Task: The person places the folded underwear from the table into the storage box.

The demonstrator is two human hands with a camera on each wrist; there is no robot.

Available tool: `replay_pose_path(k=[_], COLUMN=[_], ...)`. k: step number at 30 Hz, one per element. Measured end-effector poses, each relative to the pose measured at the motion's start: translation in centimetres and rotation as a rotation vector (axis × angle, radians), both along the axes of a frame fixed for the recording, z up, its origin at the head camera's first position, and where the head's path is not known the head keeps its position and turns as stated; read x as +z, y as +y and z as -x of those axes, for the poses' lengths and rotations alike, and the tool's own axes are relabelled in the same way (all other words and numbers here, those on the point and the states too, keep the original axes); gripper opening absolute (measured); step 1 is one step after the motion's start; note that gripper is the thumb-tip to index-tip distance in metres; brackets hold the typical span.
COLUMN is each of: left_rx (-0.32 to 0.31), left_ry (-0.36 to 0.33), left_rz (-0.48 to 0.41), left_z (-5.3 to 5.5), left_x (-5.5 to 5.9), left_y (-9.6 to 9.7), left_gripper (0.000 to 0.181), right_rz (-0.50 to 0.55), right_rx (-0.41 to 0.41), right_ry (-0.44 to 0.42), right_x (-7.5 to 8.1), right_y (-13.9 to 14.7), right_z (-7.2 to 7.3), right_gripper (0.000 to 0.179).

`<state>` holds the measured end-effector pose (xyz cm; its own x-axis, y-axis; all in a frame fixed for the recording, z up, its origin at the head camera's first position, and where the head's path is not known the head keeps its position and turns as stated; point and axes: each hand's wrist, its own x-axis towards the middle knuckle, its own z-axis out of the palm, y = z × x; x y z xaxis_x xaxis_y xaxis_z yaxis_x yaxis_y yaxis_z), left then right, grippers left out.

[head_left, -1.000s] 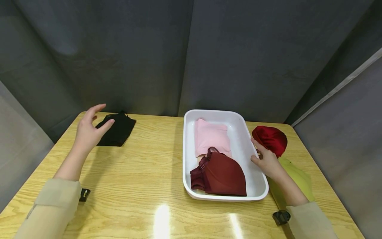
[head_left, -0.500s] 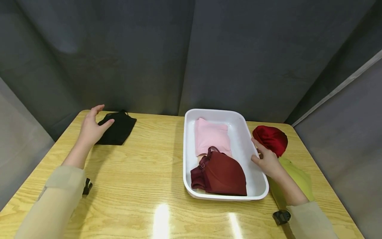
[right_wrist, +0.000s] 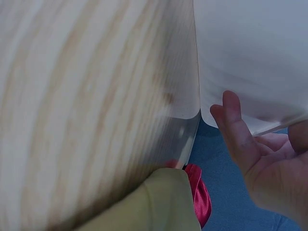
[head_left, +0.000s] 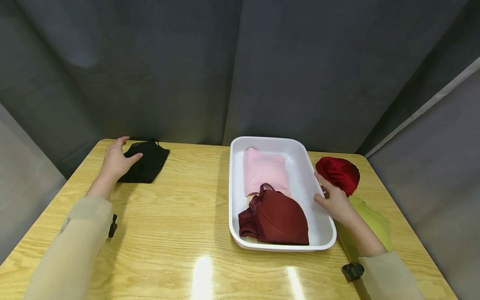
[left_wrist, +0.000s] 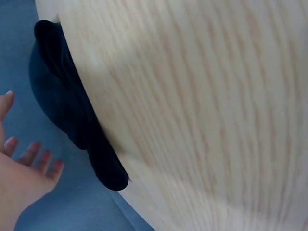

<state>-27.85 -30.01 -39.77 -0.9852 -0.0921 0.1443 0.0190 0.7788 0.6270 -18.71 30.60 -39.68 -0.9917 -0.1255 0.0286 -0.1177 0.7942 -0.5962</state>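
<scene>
At the far left of the table in the head view lies a folded black garment (head_left: 144, 163) with a thin strap. My left hand (head_left: 117, 158) hovers at its left side, thumb and fingers spread, holding nothing. In the left wrist view a gap separates that hand (left_wrist: 29, 173) from the black garment (left_wrist: 72, 106). My right hand (head_left: 335, 202) holds the right rim of a white plastic tub (head_left: 277, 141). Its fingers (right_wrist: 240, 139) lie along the tub's outer wall (right_wrist: 260, 57), thumb over the rim. Inside the tub are a maroon bra (head_left: 283, 218) and a folded pink cloth item (head_left: 267, 173).
Right of the tub, a red satin bundle (head_left: 339, 173) sits behind a yellow-green fabric item (head_left: 369, 223), partly covered by my right forearm. The wooden table (head_left: 176, 216) meets a grey curtain (head_left: 180, 75) at the back.
My left hand has come down closer to the black garment, its forearm shifting slightly right. My right hand stays on the tub's rim, and the tub's contents look the same.
</scene>
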Motion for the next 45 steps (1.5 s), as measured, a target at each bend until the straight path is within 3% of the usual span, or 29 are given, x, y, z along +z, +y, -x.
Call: replay_pose_path(k=[7, 14, 25, 39, 45], left_rx=[0.066, 0.122, 0.077, 0.063, 0.042], left_ry=[-0.062, -0.195, -0.349, -0.370, -0.421], left_rz=[0.093, 0.133, 0.061, 0.097, 0.023], left_z=[0.4, 0.4, 0.5, 0.9, 1.0], left_x=[-1.1, -1.5, -1.7, -1.7, -1.1], left_y=[-0.6, -0.8, -1.1, -0.8, 0.0], left_gripper=[0.080, 0.091, 0.103, 0.100, 0.099], right_rz=[0.011, 0.012, 0.011, 0.010, 0.009], right_rx=[0.009, 0.006, 0.008, 0.009, 0.006], right_ry=[-0.007, -0.003, -0.007, 0.003, 0.017], right_x=[0.0, 0.0, 0.0, 0.0, 0.0], right_y=[-0.2, -0.1, -0.1, -0.2, -0.1], right_z=[0.0, -0.2, -0.2, -0.3, -0.3], right_gripper=[0.064, 0.064, 0.064, 0.064, 0.063])
